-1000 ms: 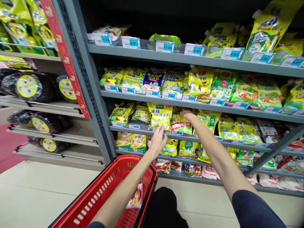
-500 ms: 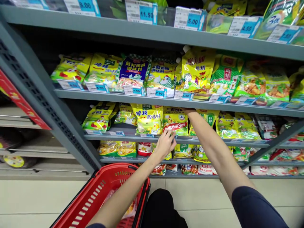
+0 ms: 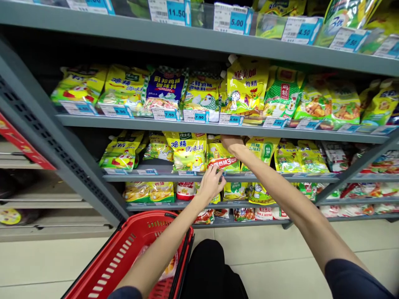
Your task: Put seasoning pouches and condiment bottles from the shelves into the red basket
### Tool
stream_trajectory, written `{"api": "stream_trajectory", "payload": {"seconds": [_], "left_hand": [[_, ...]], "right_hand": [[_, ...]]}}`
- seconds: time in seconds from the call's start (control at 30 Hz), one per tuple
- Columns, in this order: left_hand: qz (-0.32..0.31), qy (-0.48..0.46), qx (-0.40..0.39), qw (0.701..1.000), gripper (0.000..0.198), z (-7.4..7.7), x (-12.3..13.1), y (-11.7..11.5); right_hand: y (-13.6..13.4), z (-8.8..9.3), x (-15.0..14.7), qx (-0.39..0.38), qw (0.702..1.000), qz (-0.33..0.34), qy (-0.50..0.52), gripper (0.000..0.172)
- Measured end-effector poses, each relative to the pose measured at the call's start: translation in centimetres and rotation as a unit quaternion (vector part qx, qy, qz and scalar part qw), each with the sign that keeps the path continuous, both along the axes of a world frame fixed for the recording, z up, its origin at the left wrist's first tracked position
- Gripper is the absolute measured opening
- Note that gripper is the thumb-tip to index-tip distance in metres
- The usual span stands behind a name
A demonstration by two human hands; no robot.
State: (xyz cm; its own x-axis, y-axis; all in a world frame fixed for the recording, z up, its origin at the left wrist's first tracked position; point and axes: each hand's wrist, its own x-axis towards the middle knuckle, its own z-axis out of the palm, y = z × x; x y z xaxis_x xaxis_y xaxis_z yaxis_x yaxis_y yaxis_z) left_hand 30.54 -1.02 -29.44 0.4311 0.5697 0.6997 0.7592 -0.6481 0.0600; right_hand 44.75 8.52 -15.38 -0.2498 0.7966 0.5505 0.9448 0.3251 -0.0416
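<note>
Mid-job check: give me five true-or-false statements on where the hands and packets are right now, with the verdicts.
1. The right hand is at the top of the yellow packet with a red banner. True.
2. The left hand is down inside the red shopping basket. False: it is up at the shelf edge, against that packet's bottom.
3. A packet lies in the basket. True.
4. The dark blue packet stands on the same shelf as the bannered packet. False: it stands one shelf higher.
5. The price label under the dark blue packet reads 7.50. True.
</note>
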Motion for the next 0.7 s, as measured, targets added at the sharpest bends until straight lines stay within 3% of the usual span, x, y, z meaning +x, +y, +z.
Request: {"api": "stream_trajectory", "payload": {"seconds": [0.2, 0.43, 0.6, 0.7], "left_hand": [[0.017, 0.014, 0.005, 1.000, 0.034, -0.1, 0.5, -0.6], [-0.013, -0.028, -0.064, 0.997, 0.022, 1.2, 0.7, 0.4], [-0.031, -0.095, -0.148, 0.984, 0.017, 2.4, 0.6, 0.4], [-0.036, -0.220, -0.081, 0.972, 0.018, 4.1, -0.2, 0.0]], "right_hand": [[-4.1, -1.5, 1.3, 0.081, 0.993, 0.036, -0.076, 0.034], [-5.1, -1.4, 2.2, 0.146, 0.984, 0.080, -0.058, 0.029], [-5.8, -2.3, 3.2, 0.175, 0.974, 0.140, -0.016, 0.033], [-7.2, -3.7, 3.7, 0.199, 0.970, 0.135, 0.039, 0.046]]}}
